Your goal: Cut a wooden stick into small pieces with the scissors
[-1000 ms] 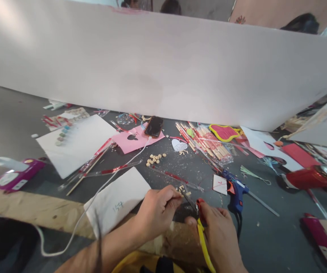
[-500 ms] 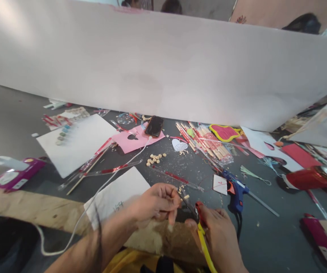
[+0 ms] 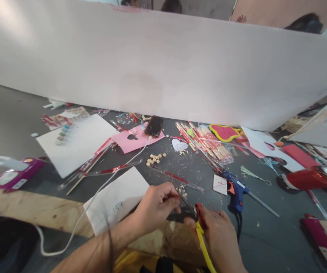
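Note:
My right hand (image 3: 218, 235) is wrapped round pliers (image 3: 202, 242) with yellow and red handles near the table's front edge. Just left of it, my left hand (image 3: 159, 203) is pinched round the end of a thin dark rod (image 3: 185, 199), which slants down to the jaws of the pliers. Whether the jaws grip the rod is too small to tell. Beyond my hands lie small wooden pieces (image 3: 155, 159), a white paper heart (image 3: 179, 145) and a clear strip with red in it (image 3: 176, 177). White paper marked 154 (image 3: 118, 201) rests beside my left forearm.
A blue glue gun (image 3: 237, 193) and a red can (image 3: 308, 177) are on the right. Bundled sticks (image 3: 205, 140), a phone (image 3: 154, 126) and pink paper (image 3: 126, 141) lie further back, before a tall white board (image 3: 163, 64). A white cable (image 3: 103, 185) crosses the left side.
My left hand has turned slightly and its fingers have curled in more, while the forearm has shifted right, uncovering more of the 154 paper. My right hand stays nearly still on the pliers.

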Available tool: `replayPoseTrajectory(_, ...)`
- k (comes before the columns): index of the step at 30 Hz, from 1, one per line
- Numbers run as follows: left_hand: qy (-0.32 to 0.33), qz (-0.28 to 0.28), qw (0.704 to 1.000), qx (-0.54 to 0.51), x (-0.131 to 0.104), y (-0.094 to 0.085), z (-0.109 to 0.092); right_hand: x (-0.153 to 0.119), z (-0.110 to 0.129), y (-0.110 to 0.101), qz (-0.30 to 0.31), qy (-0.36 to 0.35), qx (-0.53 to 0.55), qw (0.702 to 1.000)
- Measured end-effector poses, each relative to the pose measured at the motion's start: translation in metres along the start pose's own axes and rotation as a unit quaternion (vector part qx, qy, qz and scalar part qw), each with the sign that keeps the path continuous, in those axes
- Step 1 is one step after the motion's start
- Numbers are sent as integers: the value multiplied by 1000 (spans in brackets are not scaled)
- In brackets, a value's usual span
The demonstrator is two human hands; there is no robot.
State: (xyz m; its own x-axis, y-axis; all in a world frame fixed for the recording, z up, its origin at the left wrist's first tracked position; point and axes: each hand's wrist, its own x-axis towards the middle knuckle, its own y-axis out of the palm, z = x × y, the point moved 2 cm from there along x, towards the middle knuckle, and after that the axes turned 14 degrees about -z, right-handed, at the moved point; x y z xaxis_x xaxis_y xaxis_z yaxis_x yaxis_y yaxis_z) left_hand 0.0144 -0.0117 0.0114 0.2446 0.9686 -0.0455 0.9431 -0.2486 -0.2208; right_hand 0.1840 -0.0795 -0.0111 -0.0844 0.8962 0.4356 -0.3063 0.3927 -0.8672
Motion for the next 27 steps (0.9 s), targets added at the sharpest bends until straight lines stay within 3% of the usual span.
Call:
replayPoseTrajectory(3,-93,58,985,-134,2,0,6,-1,1,-2,-13,-9,21,1000)
replayPoseTrajectory(6,-211,138,928,-276,2,3,17,-2,2,-3,7,-6,34,999)
replayPoseTrajectory(8,-258,183,893,-321,2,5,23,-3,3,-4,18,-3,39,999)
replayPoseTrajectory(10,-275,208,879,-329,2,5,25,-3,3,-4,14,-7,44,999)
replayPoseTrajectory(13,-233,168,915,-283,1,4,19,-2,1,-3,6,-9,35,999)
replayPoseTrajectory(16,-79,34,991,-99,-1,2,11,0,0,-2,4,13,5,1000)
replayPoseTrajectory(18,27,-41,998,51,-3,2,6,2,1,-2,5,31,-13,999)
replayPoseTrajectory(20,82,-71,985,136,-6,3,5,3,2,-2,5,34,-19,999)
replayPoseTrajectory(23,77,-65,987,124,-6,3,4,2,4,-3,7,22,-15,1000)
replayPoseTrajectory(27,-8,7,999,-48,-3,0,1,0,3,-4,9,13,10,1000)
